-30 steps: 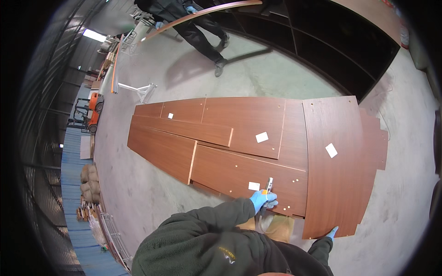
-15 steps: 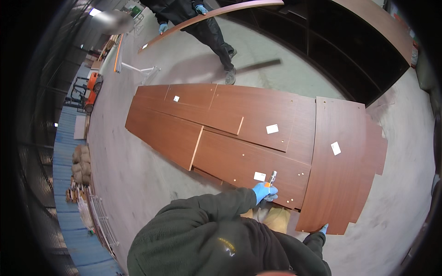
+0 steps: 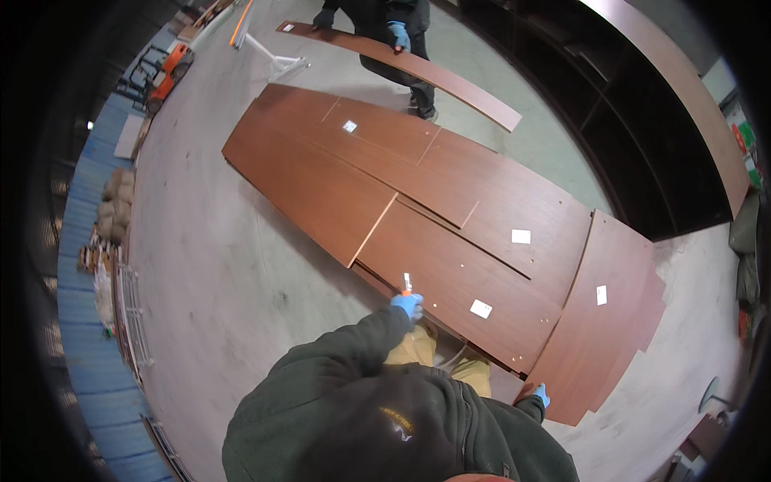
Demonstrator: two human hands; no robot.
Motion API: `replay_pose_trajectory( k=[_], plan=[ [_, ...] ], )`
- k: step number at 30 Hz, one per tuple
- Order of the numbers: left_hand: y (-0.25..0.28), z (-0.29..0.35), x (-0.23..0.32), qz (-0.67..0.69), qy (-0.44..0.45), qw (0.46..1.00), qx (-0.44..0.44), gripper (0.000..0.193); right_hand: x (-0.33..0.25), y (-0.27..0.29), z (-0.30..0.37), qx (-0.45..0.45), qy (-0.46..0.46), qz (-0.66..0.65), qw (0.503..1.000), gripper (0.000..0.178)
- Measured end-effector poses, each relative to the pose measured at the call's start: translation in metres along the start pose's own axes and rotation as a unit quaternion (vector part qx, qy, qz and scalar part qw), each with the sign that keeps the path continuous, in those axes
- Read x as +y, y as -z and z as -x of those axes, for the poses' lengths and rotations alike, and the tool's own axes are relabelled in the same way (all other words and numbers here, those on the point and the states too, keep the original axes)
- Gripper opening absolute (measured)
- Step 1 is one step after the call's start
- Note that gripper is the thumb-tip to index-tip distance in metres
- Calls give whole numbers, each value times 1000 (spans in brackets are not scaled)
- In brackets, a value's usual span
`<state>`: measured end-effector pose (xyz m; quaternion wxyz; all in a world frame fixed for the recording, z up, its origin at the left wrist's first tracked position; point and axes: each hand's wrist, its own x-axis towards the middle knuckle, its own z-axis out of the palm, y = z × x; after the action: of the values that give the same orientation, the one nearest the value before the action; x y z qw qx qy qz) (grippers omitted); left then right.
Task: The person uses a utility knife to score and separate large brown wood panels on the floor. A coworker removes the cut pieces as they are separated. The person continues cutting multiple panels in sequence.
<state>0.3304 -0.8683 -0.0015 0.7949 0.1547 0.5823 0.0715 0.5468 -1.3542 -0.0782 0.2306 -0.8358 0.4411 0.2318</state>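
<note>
My left hand (image 3: 409,305), in a blue glove, is closed around a small tool (image 3: 407,283) with a silvery end and an orange part; its exact kind I cannot make out. It is over the near edge of a reddish-brown wooden panel (image 3: 450,293) that lies among several overlapping panels. My right hand (image 3: 543,394), also blue-gloved, grips the near edge of the rightmost brown panel (image 3: 594,345), with some fingers hidden. White labels (image 3: 481,309) and small pale fittings (image 3: 518,358) dot the panel faces.
Across the panels a person (image 3: 409,48) in dark clothes and gloves holds a long narrow brown board (image 3: 450,80). A big dark cabinet (image 3: 642,153) lies at the far right. An orange forklift (image 3: 167,76), stacked sacks (image 3: 116,201) and a white-legged stand (image 3: 277,60) are at the left.
My left hand has moved left along the near panel edge with the tool. The other person's board has swung, its right end now lower and nearer the panels. My view has shifted.
</note>
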Motion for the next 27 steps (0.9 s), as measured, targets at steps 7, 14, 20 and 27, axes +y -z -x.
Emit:
replay_pose_trajectory(
  k=[7,14,20,27],
  plan=[
    [149,-59,91,65,-144,937,311,20,-58,-64,84,50,243,70,966,72],
    [205,-131,162,173,-180,940,231,35,-86,-155,159,-135,305,9,943,61],
    [202,-137,177,37,-125,964,230,29,-78,-209,228,-253,344,-47,903,44],
    [190,-131,188,-5,-83,965,250,20,-103,-205,307,-369,260,7,892,38]
  ],
)
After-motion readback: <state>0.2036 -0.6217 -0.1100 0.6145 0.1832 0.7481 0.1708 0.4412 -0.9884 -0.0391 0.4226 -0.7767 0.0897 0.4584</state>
